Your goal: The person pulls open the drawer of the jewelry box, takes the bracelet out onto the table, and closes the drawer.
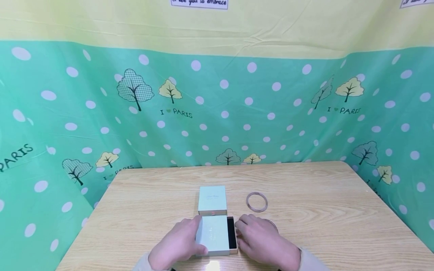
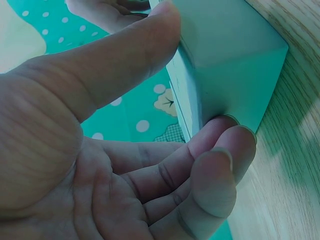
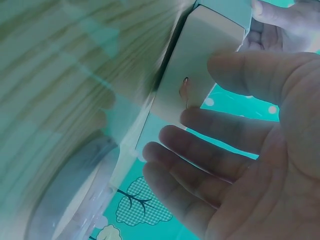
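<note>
A pale blue slide-out gift box [image 1: 212,233] lies on the table, its black-lined drawer [image 1: 232,234] pulled partly out to the right. My left hand [image 1: 179,239] grips the box's left part, thumb [image 2: 145,45] on one side and curled fingertips against another. Beside the drawer's right end is my right hand [image 1: 259,238], its fingers loosely bent. In the right wrist view, a small ribbon pull tab [image 3: 184,92] shows between thumb and index finger, not visibly pinched. A translucent bangle [image 3: 65,182] lies close to that hand, mostly hidden behind it in the head view.
A second pale blue box [image 1: 212,198] sits directly behind the first. Another purplish bangle [image 1: 247,202] lies flat on the wooden table [image 1: 322,210], to the right of that box. A green and yellow patterned curtain [image 1: 217,90] hangs around the table's back and sides.
</note>
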Demonstrator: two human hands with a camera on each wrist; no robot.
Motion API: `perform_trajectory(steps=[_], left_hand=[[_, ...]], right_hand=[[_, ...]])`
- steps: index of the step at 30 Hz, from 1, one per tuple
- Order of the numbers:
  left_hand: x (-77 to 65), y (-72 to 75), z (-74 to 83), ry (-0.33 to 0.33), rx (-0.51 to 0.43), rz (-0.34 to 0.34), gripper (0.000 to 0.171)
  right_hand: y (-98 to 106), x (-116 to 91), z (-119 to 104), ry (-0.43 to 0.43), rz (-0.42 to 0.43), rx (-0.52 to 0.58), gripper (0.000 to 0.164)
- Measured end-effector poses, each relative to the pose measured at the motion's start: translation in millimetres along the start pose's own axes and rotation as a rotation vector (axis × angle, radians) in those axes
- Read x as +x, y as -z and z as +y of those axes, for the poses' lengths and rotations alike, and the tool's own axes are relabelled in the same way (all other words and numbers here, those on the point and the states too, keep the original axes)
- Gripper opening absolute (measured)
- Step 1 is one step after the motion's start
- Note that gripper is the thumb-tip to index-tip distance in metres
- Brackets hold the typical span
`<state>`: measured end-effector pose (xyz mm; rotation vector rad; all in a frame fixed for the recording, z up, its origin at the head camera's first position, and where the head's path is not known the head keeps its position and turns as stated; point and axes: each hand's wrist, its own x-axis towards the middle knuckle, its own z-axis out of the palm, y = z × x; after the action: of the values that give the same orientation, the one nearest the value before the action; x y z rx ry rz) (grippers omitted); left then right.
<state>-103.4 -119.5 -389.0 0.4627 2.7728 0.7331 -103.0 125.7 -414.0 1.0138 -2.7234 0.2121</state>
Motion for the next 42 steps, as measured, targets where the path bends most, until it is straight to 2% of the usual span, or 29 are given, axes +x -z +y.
perform_trajectory(steps=[18, 30, 42], left_hand=[[-1.5, 1.0, 2.5, 0.021, -0.007, -0.009, 0.076], [-2.6, -0.1, 1.8, 0.01, -0.01, 0.003, 0.07], [-1.6, -1.3, -0.2, -0.013, -0.005, 0.014, 0.07]], right_hand=[[-1.9, 0.6, -2.9, 0.018, 0.038, 0.005, 0.014], [-3.8, 0.3, -4.3, 0.026, 0.061, 0.015, 0.013], [-4.9, 1.7, -5.6, 0.017, 0.021, 0.056, 0.016]])
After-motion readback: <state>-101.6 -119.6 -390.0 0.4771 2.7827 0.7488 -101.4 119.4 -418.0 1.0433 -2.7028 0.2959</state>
